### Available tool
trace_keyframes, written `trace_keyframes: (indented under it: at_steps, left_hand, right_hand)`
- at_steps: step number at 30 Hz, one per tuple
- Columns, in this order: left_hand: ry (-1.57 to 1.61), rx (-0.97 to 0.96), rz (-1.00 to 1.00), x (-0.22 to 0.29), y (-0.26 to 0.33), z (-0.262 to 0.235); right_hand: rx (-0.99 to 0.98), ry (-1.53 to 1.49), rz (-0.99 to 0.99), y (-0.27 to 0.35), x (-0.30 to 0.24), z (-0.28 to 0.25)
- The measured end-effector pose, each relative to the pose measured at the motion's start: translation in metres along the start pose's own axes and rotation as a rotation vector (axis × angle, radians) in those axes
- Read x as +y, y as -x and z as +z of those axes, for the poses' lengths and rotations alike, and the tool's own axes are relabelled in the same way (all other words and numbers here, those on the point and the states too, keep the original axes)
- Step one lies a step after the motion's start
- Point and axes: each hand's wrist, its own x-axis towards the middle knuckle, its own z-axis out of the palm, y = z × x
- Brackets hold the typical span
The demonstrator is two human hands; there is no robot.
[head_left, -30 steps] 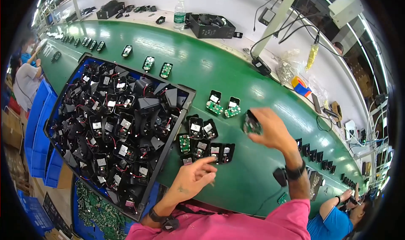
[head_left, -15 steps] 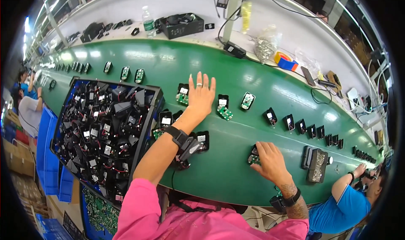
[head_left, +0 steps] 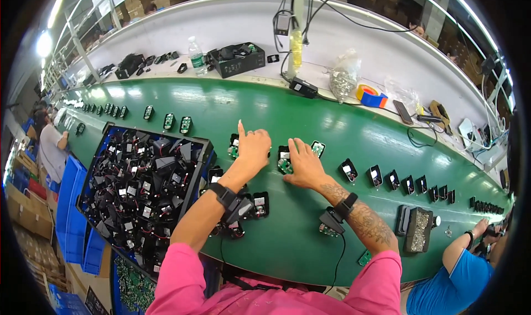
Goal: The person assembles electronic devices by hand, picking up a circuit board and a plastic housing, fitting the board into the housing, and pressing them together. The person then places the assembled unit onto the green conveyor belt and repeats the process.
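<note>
My left hand is at the middle of the green bench, index finger stretched out and the others curled. A black housing with a green circuit board shows beside it; what lies under the curled fingers is hidden, though a dark edge shows at their right. My right hand closes around another black housing, its thumb by the green circuit board. Behind those fingers a further housing with a board is partly covered. One more boarded housing lies below my right wrist.
A large black tray heaped with black wired parts stands at left. Rows of black housings run along the bench to the right. A container of small metal parts sits near a co-worker in blue. A cable hangs from my right wrist.
My right hand has let go of the nearer housing and moved up and left to the one at the middle. My left hand's spread fingers have curled. The view has shifted.
</note>
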Motion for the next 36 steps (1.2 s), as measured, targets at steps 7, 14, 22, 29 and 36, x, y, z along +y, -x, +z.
trace_keyframes:
  at_steps: [7, 14, 22, 29, 36]
  left_hand:
    - [0.258, 0.047, 0.024, 0.031, 0.109, -0.073]
    - [0.205, -0.057, 0.255, 0.089, 0.182, -0.027]
    - [0.352, 0.113, 0.237, 0.056, 0.162, -0.040]
    - [0.052, 0.016, -0.088, -0.077, 0.021, -0.015]
    - [-0.168, -0.291, 0.061, -0.085, -0.009, 0.026]
  right_hand:
    - [-0.012, 0.007, -0.008, -0.018, 0.008, 0.021]
    - [-0.020, 0.070, -0.026, -0.022, -0.006, 0.011]
    - [0.054, 0.052, -0.169, 0.037, -0.028, -0.042]
    - [-0.128, 0.135, -0.136, 0.121, -0.061, -0.068]
    - [-0.106, 0.219, -0.094, 0.146, -0.061, -0.050]
